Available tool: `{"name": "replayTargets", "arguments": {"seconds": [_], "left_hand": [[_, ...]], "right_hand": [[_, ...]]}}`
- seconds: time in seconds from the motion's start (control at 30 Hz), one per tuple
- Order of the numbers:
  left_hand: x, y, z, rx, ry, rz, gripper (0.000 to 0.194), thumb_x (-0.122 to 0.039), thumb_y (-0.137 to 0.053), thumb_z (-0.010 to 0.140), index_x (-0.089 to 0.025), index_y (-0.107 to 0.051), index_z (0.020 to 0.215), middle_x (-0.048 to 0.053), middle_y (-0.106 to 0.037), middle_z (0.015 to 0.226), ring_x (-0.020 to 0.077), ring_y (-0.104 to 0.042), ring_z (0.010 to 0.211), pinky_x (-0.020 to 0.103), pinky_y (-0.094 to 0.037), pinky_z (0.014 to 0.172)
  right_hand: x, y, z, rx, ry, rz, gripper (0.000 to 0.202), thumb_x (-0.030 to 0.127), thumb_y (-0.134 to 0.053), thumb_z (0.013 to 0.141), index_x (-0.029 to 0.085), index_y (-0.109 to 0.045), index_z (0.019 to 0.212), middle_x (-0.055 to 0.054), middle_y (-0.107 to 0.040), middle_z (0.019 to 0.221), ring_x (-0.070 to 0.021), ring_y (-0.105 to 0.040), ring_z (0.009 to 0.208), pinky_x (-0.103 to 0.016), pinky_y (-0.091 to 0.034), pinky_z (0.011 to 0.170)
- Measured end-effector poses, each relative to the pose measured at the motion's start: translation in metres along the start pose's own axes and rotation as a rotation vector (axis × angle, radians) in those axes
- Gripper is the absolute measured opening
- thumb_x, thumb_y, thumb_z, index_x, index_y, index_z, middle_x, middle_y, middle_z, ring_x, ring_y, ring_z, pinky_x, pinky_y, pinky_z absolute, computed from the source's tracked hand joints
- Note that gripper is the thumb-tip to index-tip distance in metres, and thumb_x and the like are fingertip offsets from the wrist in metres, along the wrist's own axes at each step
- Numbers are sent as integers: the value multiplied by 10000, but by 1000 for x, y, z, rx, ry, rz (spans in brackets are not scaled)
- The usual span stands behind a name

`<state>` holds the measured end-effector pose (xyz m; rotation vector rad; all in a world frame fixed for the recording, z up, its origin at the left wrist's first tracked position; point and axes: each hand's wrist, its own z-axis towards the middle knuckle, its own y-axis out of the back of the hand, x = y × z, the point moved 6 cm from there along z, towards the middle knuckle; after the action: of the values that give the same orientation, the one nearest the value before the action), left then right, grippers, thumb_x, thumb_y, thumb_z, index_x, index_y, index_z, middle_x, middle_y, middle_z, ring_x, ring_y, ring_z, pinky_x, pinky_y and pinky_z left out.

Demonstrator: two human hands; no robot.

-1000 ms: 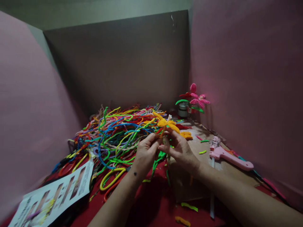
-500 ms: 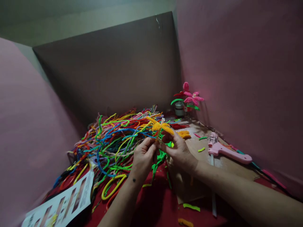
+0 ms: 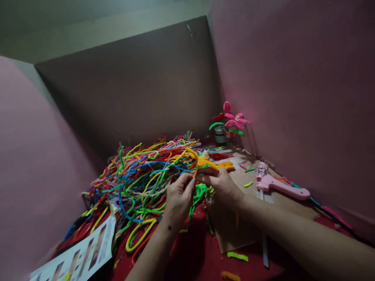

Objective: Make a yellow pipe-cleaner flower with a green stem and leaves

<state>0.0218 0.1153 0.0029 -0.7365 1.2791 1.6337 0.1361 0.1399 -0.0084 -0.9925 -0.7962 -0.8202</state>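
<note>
Between my two hands is an orange pipe-cleaner flower (image 3: 202, 160) with a pale tuft at its centre and petals spreading sideways. My left hand (image 3: 180, 195) pinches the lower end of its thin stem between thumb and fingertips. From the other side, my right hand (image 3: 224, 187) grips it just under the petals, fingers closed against the stem. Behind the hands lies a big tangled heap of coloured pipe cleaners (image 3: 140, 171). Loose green pipe cleaners (image 3: 200, 192) hang below the flower.
A pink glue gun (image 3: 281, 187) with a clear glue stick rests on brown cardboard (image 3: 231, 234) at right. Yellow-handled scissors (image 3: 140, 236) and a printed sheet (image 3: 79, 249) lie left. A pink pipe-cleaner flower (image 3: 236, 120) stands at the back beside a grey container (image 3: 219, 134).
The flower has turned a little in my fingers, and its petals now point differently. My right fingers have shifted closer beneath the petals. The view has moved slightly.
</note>
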Motion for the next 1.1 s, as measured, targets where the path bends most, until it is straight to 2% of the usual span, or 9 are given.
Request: {"name": "replayTargets", "arguments": {"seconds": [0.23,0.33,0.43,0.53,0.6,0.7,0.83,0.97,1.1], "left_hand": [[-4,1,-4,-43,-49,85,205,-370,-468,813,-190,-555,765,-48,-426,559,72,-377,463,179,-302,443],[-5,1,-5,-74,-56,97,213,-372,-470,811,-186,-550,744,-45,-431,563,78,-384,471,182,-308,449],[-6,3,-4,-108,-64,124,205,-361,-484,801,-186,-539,710,-45,-442,558,83,-391,478,182,-314,459],[-6,4,-3,-120,-92,158,192,-338,-480,803,-187,-549,707,-44,-452,556,85,-391,486,182,-317,473],[-8,5,-2,-128,-115,192,184,-325,-474,807,-188,-563,721,-40,-468,564,90,-410,507,185,-325,494],[-12,6,-3,-142,-157,246,172,-306,-471,812,-191,-561,722,-38,-478,568,94,-430,527,190,-332,524],[-15,4,-5,-135,-186,285,190,-291,-460,821,-185,-545,688,-37,-463,566,90,-423,523,200,-326,533],[-9,2,-4,-109,-68,99,194,-325,-494,803,-178,-546,687,-44,-440,558,77,-395,499,188,-307,478],[5,-5,-3,0,215,-288,201,-346,-562,758,-161,-522,690,-71,-390,494,33,-299,400,148,-222,385]], "right_hand": [[-2,3,1,-38,15,-18,118,270,-657,638,180,-707,698,-2,-643,640,-141,-548,629,-314,-452,691],[-1,2,2,5,65,-119,118,285,-654,659,189,-712,694,0,-637,642,-147,-544,648,-315,-451,697],[-3,0,2,50,77,-201,105,273,-634,686,210,-716,703,1,-616,621,-141,-523,614,-290,-443,624],[-6,-4,2,89,75,-197,103,271,-614,709,242,-713,709,6,-582,588,-138,-504,577,-285,-435,580],[-7,-6,2,96,57,-155,97,284,-619,709,248,-709,701,8,-572,582,-144,-512,589,-306,-444,624],[-7,-6,1,82,5,-92,97,304,-641,691,232,-706,704,5,-582,607,-150,-525,618,-334,-437,698],[-1,-2,-2,0,35,-141,106,288,-624,703,216,-702,704,1,-575,595,-156,-512,615,-331,-424,679],[3,4,-3,-89,97,-250,100,238,-611,705,205,-705,704,-11,-589,624,-162,-516,659,-322,-417,689],[0,1,0,-52,55,-124,95,239,-622,686,187,-697,659,3,-595,611,-140,-514,639,-291,-410,662]]}}
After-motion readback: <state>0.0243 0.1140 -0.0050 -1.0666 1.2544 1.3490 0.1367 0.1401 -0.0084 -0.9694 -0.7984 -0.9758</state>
